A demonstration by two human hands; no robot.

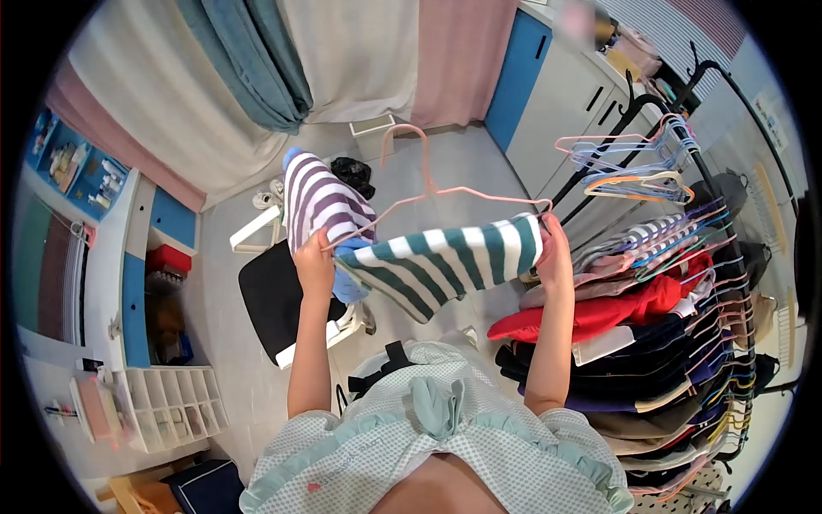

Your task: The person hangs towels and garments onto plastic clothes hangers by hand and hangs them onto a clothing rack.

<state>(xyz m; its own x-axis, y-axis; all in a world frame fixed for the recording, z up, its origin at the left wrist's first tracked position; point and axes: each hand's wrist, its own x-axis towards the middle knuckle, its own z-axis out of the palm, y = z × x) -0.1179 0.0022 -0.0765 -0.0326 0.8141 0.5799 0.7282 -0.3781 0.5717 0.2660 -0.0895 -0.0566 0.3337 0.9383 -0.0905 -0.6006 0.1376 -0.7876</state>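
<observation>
In front of me a pink clothes hanger (425,176) is held up with its hook pointing away. A green-and-white striped garment (441,264) spans the space beneath its bar. My left hand (313,267) pinches the hanger's left end by the garment's corner. My right hand (555,250) is closed on the garment's other corner, at the hanger's right end. Just beyond my left hand, a purple-and-white striped garment (325,197) is draped over the chair, with light blue cloth below it. Exactly how each corner sits on the hanger is hidden by my fingers.
A black-seated chair (272,295) stands left of centre. At right, a clothes rack (735,244) carries many garments, with bare hangers (634,167) at its far end. Curtains (360,60) hang across the back. A white compartment shelf (175,407) is at lower left.
</observation>
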